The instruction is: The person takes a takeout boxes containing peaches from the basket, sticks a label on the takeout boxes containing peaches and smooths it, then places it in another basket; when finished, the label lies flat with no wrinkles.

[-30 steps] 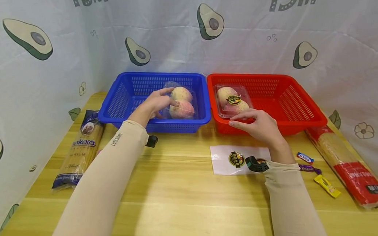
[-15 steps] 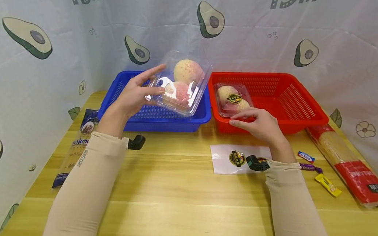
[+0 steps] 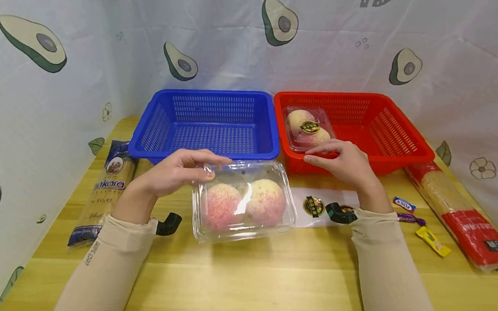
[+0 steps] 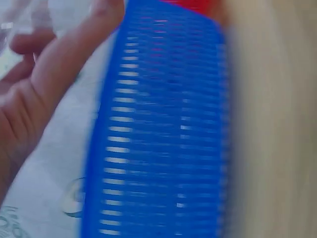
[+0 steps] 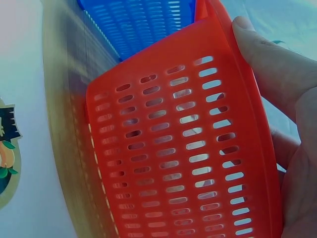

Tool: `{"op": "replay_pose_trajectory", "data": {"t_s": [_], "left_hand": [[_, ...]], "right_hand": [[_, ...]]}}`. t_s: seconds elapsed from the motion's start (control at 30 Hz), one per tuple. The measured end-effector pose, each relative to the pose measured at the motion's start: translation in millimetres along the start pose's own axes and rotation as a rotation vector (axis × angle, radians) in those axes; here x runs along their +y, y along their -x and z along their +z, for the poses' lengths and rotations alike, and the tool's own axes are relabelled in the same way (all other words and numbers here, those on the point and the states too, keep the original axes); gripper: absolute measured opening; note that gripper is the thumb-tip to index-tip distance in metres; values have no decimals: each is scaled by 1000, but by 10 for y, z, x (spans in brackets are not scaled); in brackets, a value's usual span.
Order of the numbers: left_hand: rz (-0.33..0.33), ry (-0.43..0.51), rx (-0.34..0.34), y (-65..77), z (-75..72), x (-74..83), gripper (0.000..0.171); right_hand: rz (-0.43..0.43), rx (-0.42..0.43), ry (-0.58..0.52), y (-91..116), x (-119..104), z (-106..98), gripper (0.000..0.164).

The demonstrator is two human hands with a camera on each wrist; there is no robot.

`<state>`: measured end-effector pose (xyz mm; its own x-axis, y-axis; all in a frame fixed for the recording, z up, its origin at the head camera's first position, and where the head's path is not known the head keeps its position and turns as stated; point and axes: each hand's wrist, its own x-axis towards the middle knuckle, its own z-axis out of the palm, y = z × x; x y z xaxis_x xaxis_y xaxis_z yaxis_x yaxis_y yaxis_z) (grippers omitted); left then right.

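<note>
My left hand (image 3: 178, 172) grips a clear plastic clamshell box (image 3: 247, 227) by its far left edge. Two pink-and-yellow peaches (image 3: 264, 202) lie side by side in it, above the table in front of the blue basket (image 3: 145, 158). The left wrist view is blurred, with the hand (image 4: 29, 94) at its left edge. My right hand (image 3: 347, 165) pinches the front rim of the red basket (image 3: 388, 162). The right wrist view has the thumb (image 5: 270, 59) lying at that rim. A second peach box (image 3: 312, 127) with a black-and-gold label sits in the red basket's left end.
A white label sheet (image 3: 299, 205) lies before the red basket. Small wrapped sweets (image 3: 433, 241) and a red pasta packet (image 3: 475, 231) lie on the right; a blue-ended spaghetti packet (image 3: 104, 194) is on the left. A printed curtain (image 3: 223, 32) hangs behind the baskets.
My left hand has lifted the peach box out of the blue basket, brought it toward me and turned it level. My right hand has stayed at the red basket's rim.
</note>
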<state>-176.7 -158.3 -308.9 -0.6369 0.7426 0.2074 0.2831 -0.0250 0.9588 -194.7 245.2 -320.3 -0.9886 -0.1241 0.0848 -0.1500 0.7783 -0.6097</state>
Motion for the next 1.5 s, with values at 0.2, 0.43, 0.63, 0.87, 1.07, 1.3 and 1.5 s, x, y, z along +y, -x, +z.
{"op": "replay_pose_trajectory", "data": {"t_s": [0.2,0.43,0.63,0.87,1.07,1.3,1.5], "left_hand": [[-190,-64,-102,-24,-4,-295,37],[-267,-364,-73,-15,-10,-302,39],[-178,-430,-218,-30,28,-265,72],[-219,-460,-235,-39,86,-301,88],[-224,-452,-190,-29,73,-338,87],[-219,-441,-180,-36,62,-376,88],[-207,-423,-184,-35,54,-381,87]], "right_hand": [[20,-12,-1,-3,0,7,56],[8,-3,9,-20,-6,19,54],[-2,1,-5,-18,-21,2,53],[-43,-3,-3,-4,-40,-4,46],[-89,-13,18,47,-118,-86,47],[-203,-59,7,180,-267,-247,35],[-243,-446,8,245,-269,-271,39]]}}
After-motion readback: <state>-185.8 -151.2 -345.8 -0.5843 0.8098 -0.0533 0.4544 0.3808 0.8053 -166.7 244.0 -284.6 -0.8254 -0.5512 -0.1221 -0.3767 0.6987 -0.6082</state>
